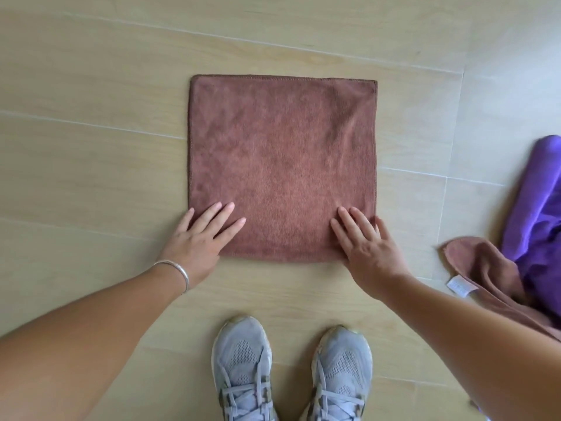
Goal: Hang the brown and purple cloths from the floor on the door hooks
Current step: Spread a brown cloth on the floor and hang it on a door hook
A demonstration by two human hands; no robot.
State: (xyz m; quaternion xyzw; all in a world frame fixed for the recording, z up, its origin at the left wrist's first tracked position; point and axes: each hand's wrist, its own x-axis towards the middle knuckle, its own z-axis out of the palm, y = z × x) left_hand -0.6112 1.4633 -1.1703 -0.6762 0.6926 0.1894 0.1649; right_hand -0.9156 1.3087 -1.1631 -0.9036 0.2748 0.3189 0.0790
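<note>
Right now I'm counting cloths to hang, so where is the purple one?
In the head view the purple cloth lies bunched on the floor at the far right edge, overlapping a crumpled brown cloth, right of the flat brown cloth.

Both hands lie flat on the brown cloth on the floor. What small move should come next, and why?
Probably pinch the cloth's near corners and lift it. The brown cloth lies spread flat on the floor, and the left hand and right hand press on its near corners with straight fingers, so neither has a grip yet. No door hooks are in view.
</note>
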